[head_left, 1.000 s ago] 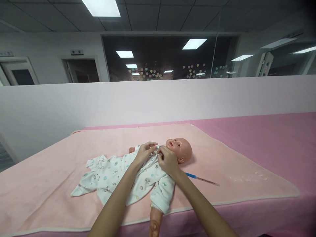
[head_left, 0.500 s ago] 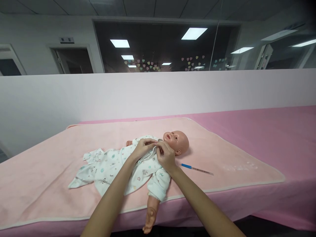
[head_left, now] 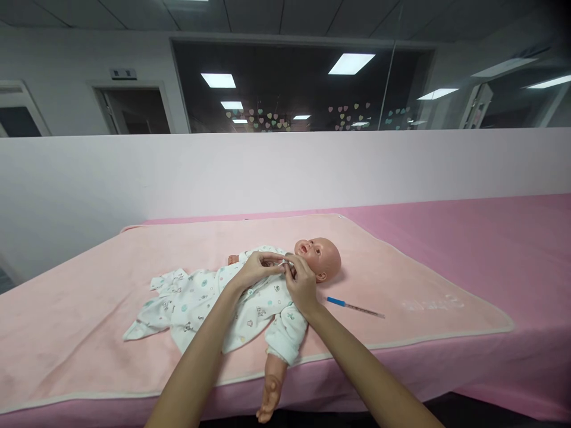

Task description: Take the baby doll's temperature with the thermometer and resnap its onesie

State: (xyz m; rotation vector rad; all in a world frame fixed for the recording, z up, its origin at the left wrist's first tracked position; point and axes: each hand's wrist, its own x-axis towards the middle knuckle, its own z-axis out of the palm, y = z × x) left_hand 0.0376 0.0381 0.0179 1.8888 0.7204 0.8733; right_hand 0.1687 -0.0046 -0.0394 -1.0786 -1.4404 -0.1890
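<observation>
A baby doll point(head_left: 322, 258) lies on its back on a pale pink blanket point(head_left: 401, 279), head to the right. It wears a white printed romper point(head_left: 200, 303). Both my hands meet at the romper's neckline just below the doll's chin. My left hand point(head_left: 256, 268) pinches the upper edge of the collar. My right hand point(head_left: 302, 285) pinches the opposite edge, fingers closed on the fabric. One bare doll arm point(head_left: 271, 389) hangs over the blanket's front edge.
A thin thermometer with a blue end point(head_left: 354, 307) lies on the blanket right of the doll. The blanket covers a pink table point(head_left: 513, 238). A white partition wall point(head_left: 285, 172) runs behind it, with dark glass above.
The view has dropped slightly since a second ago, showing more of the doll's hanging arm. My hands stay at the collar, with small finger shifts only.
</observation>
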